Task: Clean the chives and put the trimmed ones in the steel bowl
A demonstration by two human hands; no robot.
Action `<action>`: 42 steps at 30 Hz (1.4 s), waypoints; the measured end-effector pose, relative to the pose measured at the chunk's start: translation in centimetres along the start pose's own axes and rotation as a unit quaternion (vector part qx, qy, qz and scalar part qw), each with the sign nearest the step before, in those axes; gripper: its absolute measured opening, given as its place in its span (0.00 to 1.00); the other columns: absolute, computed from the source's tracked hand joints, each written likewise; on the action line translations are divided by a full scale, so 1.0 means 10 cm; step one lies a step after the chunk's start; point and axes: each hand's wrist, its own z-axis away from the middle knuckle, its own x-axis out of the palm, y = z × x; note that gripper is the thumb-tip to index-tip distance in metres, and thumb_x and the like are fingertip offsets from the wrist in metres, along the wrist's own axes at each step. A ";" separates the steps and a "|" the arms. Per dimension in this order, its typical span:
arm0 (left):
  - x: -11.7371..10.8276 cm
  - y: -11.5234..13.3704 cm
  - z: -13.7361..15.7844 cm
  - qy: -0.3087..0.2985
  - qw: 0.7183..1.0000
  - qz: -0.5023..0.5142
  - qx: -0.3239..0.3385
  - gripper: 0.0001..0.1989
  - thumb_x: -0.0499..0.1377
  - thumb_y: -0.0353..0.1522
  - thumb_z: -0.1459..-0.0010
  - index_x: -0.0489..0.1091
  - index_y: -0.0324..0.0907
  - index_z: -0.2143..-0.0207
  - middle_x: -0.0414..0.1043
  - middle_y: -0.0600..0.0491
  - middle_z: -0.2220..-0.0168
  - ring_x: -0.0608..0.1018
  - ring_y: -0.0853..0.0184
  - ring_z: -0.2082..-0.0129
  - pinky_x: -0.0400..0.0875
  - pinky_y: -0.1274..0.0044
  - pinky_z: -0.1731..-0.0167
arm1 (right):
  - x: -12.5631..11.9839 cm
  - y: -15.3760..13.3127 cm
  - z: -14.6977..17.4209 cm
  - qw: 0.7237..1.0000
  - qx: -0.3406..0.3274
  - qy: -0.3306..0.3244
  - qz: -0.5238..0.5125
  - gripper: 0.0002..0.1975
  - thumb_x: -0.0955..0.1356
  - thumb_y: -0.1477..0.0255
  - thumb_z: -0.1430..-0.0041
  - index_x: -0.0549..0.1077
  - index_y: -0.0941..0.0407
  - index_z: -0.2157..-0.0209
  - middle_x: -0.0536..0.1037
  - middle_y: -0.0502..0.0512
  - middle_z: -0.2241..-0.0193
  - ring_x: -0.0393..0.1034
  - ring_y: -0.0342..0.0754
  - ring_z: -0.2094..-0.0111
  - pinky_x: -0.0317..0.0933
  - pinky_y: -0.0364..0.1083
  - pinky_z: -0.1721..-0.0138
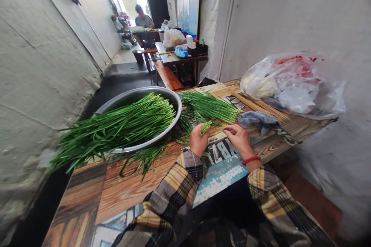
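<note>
My left hand (198, 141) is closed around a small bunch of garlic chives (206, 127), their pale cut ends poking out above the fingers. Just to the right, my right hand (240, 139) pinches a thin chive strand between thumb and forefinger. Beyond both hands lies a larger bundle of chives (213, 107) on the table, pale ends toward the right. A wide metal basin (145, 144) on the left holds a big heap of chives (136, 123), whose leaves hang over its left rim. Loose leaves (147, 158) are scattered in front of the basin.
A grey rag (259, 120) and several wooden sticks (263, 109) lie right of the bundle. Behind them sits a clear plastic bag (292, 85) by the wall. Farther back are a second table (171, 58), a bench (166, 74) and a seated person (144, 20).
</note>
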 end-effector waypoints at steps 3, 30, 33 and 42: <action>-0.02 0.05 0.02 -0.046 0.998 -0.031 0.008 0.11 0.55 0.27 0.43 0.74 0.41 0.59 0.74 0.51 0.64 0.75 0.67 0.62 0.68 0.76 0.60 | -0.02 -0.12 0.11 0.999 -0.044 -0.007 0.020 0.08 0.68 0.65 0.45 0.78 0.53 0.69 0.78 0.54 0.68 0.70 0.49 0.65 0.63 0.49 0.59; -0.05 0.21 0.04 -0.182 0.969 -0.166 -0.015 0.08 0.56 0.29 0.42 0.73 0.42 0.72 0.68 0.55 0.72 0.72 0.71 0.69 0.61 0.81 0.69 | -0.16 -0.20 0.23 0.996 -0.080 -0.018 0.033 0.09 0.66 0.66 0.42 0.76 0.53 0.63 0.77 0.55 0.65 0.70 0.50 0.62 0.63 0.50 0.56; -0.06 0.21 0.04 -0.180 0.970 -0.162 -0.001 0.06 0.57 0.31 0.43 0.75 0.43 0.67 0.69 0.55 0.70 0.72 0.70 0.68 0.63 0.80 0.68 | -0.12 -0.23 0.27 0.995 -0.083 -0.015 0.044 0.10 0.65 0.65 0.40 0.76 0.53 0.68 0.78 0.54 0.67 0.70 0.50 0.63 0.62 0.50 0.57; -0.05 0.22 0.07 -0.208 0.964 -0.159 0.049 0.11 0.54 0.22 0.47 0.73 0.43 0.69 0.71 0.53 0.67 0.73 0.68 0.63 0.65 0.79 0.65 | -0.11 -0.08 0.19 0.996 0.062 0.028 -0.054 0.16 0.61 0.61 0.40 0.75 0.56 0.69 0.79 0.55 0.69 0.71 0.50 0.66 0.62 0.47 0.63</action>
